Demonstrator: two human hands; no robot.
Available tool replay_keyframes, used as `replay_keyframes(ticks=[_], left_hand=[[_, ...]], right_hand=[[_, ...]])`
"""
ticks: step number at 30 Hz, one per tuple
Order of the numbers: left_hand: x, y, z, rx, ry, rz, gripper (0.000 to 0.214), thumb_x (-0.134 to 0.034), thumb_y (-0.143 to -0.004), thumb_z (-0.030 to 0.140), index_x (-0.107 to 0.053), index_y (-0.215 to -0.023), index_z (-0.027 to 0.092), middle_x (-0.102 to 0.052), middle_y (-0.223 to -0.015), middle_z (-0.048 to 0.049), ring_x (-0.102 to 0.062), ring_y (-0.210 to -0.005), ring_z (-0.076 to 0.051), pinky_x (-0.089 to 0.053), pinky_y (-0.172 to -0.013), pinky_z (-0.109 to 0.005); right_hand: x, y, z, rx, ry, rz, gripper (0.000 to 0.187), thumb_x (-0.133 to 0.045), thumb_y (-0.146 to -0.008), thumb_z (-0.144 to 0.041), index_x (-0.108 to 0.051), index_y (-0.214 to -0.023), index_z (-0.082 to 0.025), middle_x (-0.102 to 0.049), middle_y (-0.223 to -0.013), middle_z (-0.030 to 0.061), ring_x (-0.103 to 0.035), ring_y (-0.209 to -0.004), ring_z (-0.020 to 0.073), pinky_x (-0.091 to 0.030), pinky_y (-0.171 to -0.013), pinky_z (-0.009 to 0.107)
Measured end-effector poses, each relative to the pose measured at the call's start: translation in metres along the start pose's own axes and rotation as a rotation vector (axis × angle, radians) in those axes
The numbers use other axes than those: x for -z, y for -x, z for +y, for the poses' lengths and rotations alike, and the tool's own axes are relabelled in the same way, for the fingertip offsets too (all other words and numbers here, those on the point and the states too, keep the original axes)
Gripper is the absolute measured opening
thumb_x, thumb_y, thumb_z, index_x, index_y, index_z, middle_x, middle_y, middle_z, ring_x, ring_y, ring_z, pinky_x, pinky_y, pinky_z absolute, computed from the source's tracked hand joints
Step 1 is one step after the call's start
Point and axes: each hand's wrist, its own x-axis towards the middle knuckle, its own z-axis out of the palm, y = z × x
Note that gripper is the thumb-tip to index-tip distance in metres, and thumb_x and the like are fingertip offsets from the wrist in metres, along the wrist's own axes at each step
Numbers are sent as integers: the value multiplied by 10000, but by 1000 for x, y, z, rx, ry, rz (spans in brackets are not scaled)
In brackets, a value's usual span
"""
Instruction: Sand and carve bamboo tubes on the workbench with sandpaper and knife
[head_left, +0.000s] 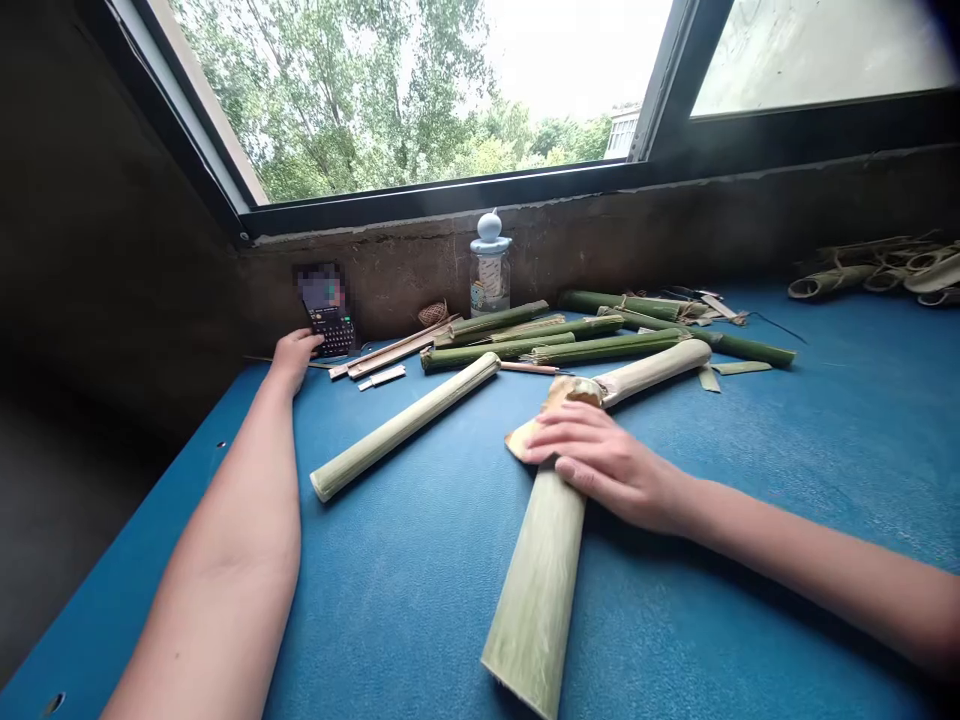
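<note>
My right hand [607,462] lies flat, fingers stretched out, on the upper end of a thick pale split bamboo piece [538,580] that points toward me on the blue table [787,470]. My left hand [294,352] reaches far to the back left and touches a small dark phone with a keypad [328,318] that leans against the wall; its fingers are curled and partly hidden. A long peeled bamboo stick [409,424] lies between my two arms. Another pale stick [651,372] runs off to the right behind my right hand.
Several green bamboo stalks [570,340] and thin wooden strips [390,355] lie along the back wall. A clear jar with a blue lid [490,268] stands by the window ledge. More curled bamboo pieces [885,270] are piled at the far right.
</note>
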Motion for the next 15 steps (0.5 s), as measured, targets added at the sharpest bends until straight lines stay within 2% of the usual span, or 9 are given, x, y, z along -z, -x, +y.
replay_keyframes(ticks=[4,7,12,15], left_hand=[[-1,-5,-6,7,48,5,277,-626,-945,325,-632,-1146,135,-642,-1164,-86,-638,-1033,-224,-547,-891,-433],[-2,-6,-8,7,58,-1,271,-631,-942,320,-634,-1140,135,-643,-1159,-85,-638,-1027,-221,-547,-889,-432],[1,-3,-4,1,71,-23,282,-625,-946,328,-629,-1153,137,-641,-1169,-89,-639,-1028,-219,-546,-890,-432],[1,-1,-1,-6,61,-54,265,-635,-940,317,-636,-1131,134,-650,-1147,-83,-642,-1021,-217,-545,-893,-431]], right_hand=[[-10,4,-25,114,-84,-86,345,-422,-1030,-297,-637,-1287,-215,-689,-1274,69,-519,-1288,218,-280,-1168,422],[-13,4,-33,136,-101,-90,343,-429,-1030,-285,-619,-1306,-212,-690,-1274,65,-517,-1293,204,-284,-1161,399],[-5,1,-15,165,-80,-106,336,-439,-1029,-285,-626,-1297,-208,-685,-1283,74,-526,-1281,208,-323,-1134,400],[-1,-1,-9,111,-54,-75,331,-428,-1032,-274,-641,-1281,-226,-693,-1265,68,-540,-1256,211,-341,-1118,414]])
